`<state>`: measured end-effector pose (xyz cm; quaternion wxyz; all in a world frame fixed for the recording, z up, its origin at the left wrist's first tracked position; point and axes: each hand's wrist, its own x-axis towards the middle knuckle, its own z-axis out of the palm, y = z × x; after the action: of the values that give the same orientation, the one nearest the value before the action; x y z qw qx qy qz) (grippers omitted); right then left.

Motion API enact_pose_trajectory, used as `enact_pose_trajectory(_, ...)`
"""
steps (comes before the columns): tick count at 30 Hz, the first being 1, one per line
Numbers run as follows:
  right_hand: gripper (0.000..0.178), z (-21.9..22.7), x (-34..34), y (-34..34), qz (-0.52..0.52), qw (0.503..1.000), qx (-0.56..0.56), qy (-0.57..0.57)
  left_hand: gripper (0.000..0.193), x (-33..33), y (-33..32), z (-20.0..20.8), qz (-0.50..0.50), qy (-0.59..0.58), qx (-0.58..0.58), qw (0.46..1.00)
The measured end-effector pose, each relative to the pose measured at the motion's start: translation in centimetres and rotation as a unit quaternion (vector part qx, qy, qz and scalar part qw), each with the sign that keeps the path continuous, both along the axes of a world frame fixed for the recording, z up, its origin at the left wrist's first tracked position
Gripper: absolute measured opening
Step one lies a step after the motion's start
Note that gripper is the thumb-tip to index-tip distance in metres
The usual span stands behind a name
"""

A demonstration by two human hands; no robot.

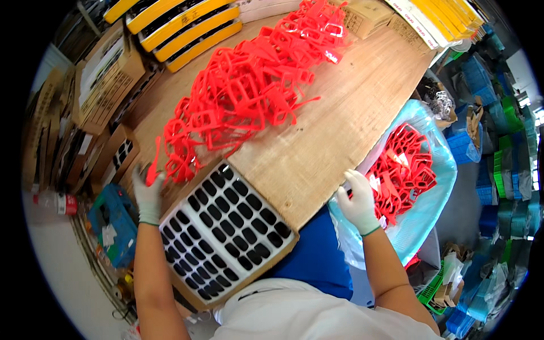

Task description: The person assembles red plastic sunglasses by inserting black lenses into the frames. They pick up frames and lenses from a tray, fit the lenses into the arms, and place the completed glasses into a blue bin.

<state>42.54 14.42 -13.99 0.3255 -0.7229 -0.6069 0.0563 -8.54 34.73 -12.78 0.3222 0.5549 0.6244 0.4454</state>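
Note:
My left hand (148, 195), in a white glove, is closed on a red glasses frame (153, 167) whose arm sticks up past the fingers. It is beside the near end of a long heap of red glasses frames (238, 85) on the wooden table. Just below that heap, a tilted cardboard box holds a white tray (204, 226) with rows of dark lenses. My gloved right hand (358, 201) is over the table's right edge by a basket, its thumb and fingers apart. More red frames (399, 170) lie in this basket, which has a light blue plastic liner (436, 153).
Yellow-edged trays (187, 28) are stacked at the far left, beside cardboard boxes (107, 73). A blue tool case (110, 226) is left of my left forearm. More cartons (362, 17) stand at the table's far end. Blue and green crates (501, 170) line the right side.

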Motion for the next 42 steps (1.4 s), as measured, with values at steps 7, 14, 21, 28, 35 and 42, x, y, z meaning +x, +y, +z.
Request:
enact_pose_trajectory(7,0.040,3.9,3.0,16.9,0.030,0.994,0.102,0.004,0.041,-1.9,7.2,-3.1,0.113,-0.240,-0.071,0.961)
enact_pose_trajectory(14,0.096,10.5,16.3,41.4,0.072,0.996,0.027,0.038,0.045,4.0,7.7,-3.5,-0.044,-0.306,-0.200,0.930)
enact_pose_trajectory(21,0.084,12.5,16.8,53.1,0.073,0.971,-0.185,-0.137,0.078,2.8,7.0,-3.2,-0.025,-0.404,-0.166,0.899)
enact_pose_trajectory(28,0.084,9.5,17.6,54.1,0.034,0.908,-0.404,0.104,0.070,3.8,6.9,-0.9,-0.008,-0.370,-0.234,0.899)
enact_pose_trajectory(35,0.092,7.3,18.0,53.8,0.068,0.947,-0.312,0.026,0.042,4.6,7.4,-3.0,0.063,-0.332,-0.205,0.919)
enact_pose_trajectory(42,0.088,9.5,11.1,49.7,0.034,0.926,-0.376,-0.029,0.048,4.2,8.0,-2.3,0.103,-0.277,-0.176,0.939)
